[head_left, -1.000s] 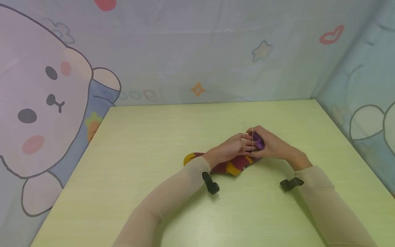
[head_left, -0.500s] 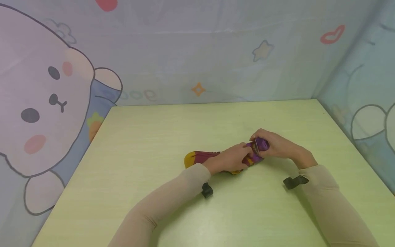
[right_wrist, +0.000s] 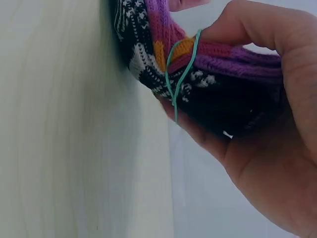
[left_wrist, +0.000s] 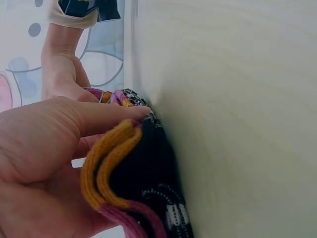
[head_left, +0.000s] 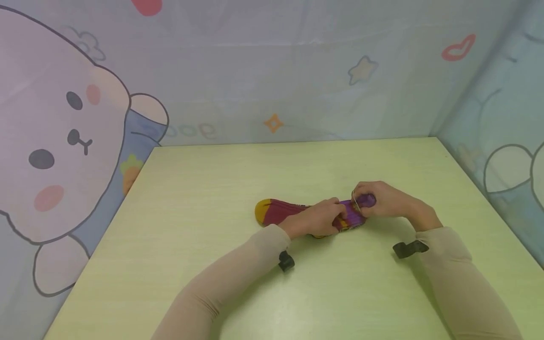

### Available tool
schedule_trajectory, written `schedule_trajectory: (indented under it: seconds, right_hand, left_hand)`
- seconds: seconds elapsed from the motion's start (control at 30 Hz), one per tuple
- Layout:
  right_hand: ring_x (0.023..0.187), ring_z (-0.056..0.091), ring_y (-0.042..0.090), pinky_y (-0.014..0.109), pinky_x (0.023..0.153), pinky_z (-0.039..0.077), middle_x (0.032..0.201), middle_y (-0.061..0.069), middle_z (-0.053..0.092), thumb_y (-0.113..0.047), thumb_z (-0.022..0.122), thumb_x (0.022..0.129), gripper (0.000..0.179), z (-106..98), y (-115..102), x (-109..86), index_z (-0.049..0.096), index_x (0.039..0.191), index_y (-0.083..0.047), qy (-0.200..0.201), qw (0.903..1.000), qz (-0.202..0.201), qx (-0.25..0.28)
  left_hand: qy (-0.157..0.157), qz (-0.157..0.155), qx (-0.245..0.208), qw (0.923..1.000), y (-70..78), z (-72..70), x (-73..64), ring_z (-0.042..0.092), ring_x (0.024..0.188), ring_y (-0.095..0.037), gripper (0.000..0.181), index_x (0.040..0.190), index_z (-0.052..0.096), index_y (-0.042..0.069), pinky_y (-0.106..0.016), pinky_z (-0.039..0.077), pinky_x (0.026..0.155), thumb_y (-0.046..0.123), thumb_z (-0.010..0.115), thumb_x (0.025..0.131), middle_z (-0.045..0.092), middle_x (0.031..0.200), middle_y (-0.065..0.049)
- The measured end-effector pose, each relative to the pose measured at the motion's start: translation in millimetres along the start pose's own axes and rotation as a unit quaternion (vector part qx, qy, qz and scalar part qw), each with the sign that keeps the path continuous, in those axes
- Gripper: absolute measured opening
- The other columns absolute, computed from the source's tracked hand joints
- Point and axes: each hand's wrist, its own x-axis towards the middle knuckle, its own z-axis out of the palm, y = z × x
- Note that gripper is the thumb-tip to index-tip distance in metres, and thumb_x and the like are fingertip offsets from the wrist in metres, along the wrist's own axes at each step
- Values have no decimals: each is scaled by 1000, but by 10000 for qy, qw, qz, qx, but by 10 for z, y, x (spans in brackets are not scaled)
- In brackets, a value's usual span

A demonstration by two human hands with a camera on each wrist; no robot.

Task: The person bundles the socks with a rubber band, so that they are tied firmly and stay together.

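Note:
A pair of knitted socks (head_left: 286, 210), maroon with yellow toes and a purple cuff end, lies stretched across the table, one sock stacked on the other. My left hand (head_left: 319, 218) grips their middle, its thumb along the upper edge in the left wrist view, close to the yellow heels (left_wrist: 106, 166). At the purple end, my right hand (head_left: 380, 199) holds the cuffs (right_wrist: 237, 62) between thumb and fingers. A thin green elastic band (right_wrist: 190, 62) loops from the right thumb tip across the socks to the fingers beneath. The left palm hides part of the socks in the head view.
The pale yellow-green tabletop (head_left: 204, 189) extends around the socks. Behind it hangs a cloth backdrop (head_left: 238, 71) with cartoon prints, which also covers both sides. A black wrist mount (head_left: 285, 261) sits at the left sleeve, another mount (head_left: 410, 249) at the right.
My left hand's fingers have left the band at the cuffs and now grip the socks' middle. The right hand has shifted slightly right and nearer with the cuffs; the socks lie straighter.

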Motion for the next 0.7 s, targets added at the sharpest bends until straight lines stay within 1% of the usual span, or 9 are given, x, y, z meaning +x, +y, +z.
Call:
schedule_trajectory:
  seconds: [0.1, 0.23, 0.37, 0.53, 0.7]
  right_hand:
    - [96, 59, 19, 39, 84, 49, 107, -5, 64, 2, 72, 79, 24, 12, 3, 0, 71, 98, -13, 54, 10000, -33, -71]
    - [98, 57, 21, 45, 87, 46, 106, -4, 63, 1, 73, 76, 23, 17, 15, 0, 71, 93, -15, 194, 9995, -75, -243]
    - [99, 56, 20, 45, 90, 44, 106, -5, 63, -2, 76, 76, 23, 6, 26, -16, 71, 92, -17, 197, 9997, 48, -115]
    - [104, 56, 20, 41, 92, 44, 112, 1, 63, -4, 77, 81, 21, -7, 45, -38, 70, 98, -15, 215, 9996, 94, 176]
    - [114, 55, 25, 47, 96, 43, 123, 8, 60, -12, 77, 89, 15, -27, 55, -55, 74, 104, -14, 285, 9992, 126, 242]
  left_hand:
    - [10, -31, -11, 10000, -6, 14, 8, 50, 97, -12, 29, 120, 64, 11, -20, 42, 80, 14, 71, 93, 54, 118, -4]
    - [0, -120, 60, 9999, -7, 21, 16, 49, 98, -13, 28, 120, 63, 12, -21, 42, 80, 14, 70, 93, 53, 120, -3]
    - [-35, -194, 92, 9998, -1, 12, 9, 49, 99, -13, 27, 120, 64, 13, -21, 41, 80, 15, 70, 94, 53, 120, -3]
    - [-3, -224, 23, 9997, -8, -9, -26, 49, 99, -14, 29, 121, 63, 14, -23, 42, 81, 12, 69, 93, 53, 121, -3]
    - [68, -298, 49, 9995, -48, -40, -71, 49, 103, -17, 36, 126, 62, 17, -25, 44, 86, 8, 69, 92, 53, 125, -5]
